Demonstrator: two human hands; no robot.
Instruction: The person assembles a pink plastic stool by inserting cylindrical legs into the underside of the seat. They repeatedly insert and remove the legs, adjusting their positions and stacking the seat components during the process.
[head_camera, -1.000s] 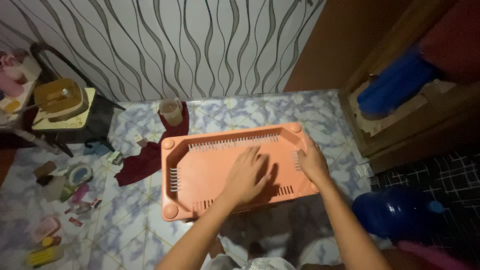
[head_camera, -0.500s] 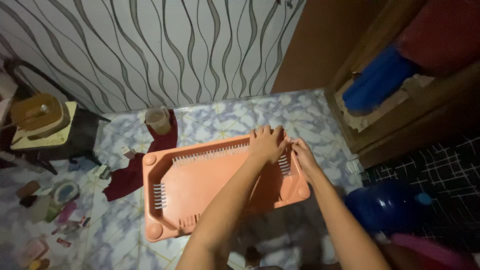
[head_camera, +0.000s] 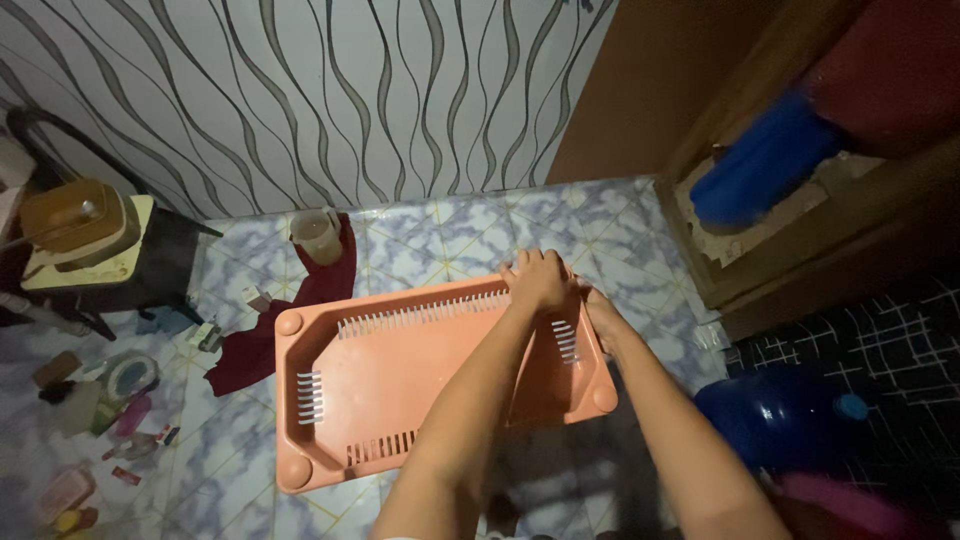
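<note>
An orange plastic shelf tray (head_camera: 400, 370) with slotted walls and round corner sockets is held above the tiled floor, tilted slightly. My left hand (head_camera: 538, 280) grips its far right corner from above, fingers curled over the rim. My right hand (head_camera: 600, 315) holds the tray's right edge just beside it, partly hidden behind the left hand.
A dark red cloth (head_camera: 290, 320) and a plastic jug (head_camera: 312, 237) lie on the floor behind the tray. A black stool (head_camera: 110, 265) with containers stands at left, small bottles (head_camera: 120, 410) scattered below. A blue water jug (head_camera: 790, 420) is at right, a wooden cabinet (head_camera: 830, 200) beyond.
My left hand moved from the tray's flat middle to its far right corner and closed on the rim. The tray shifted left and tilted.
</note>
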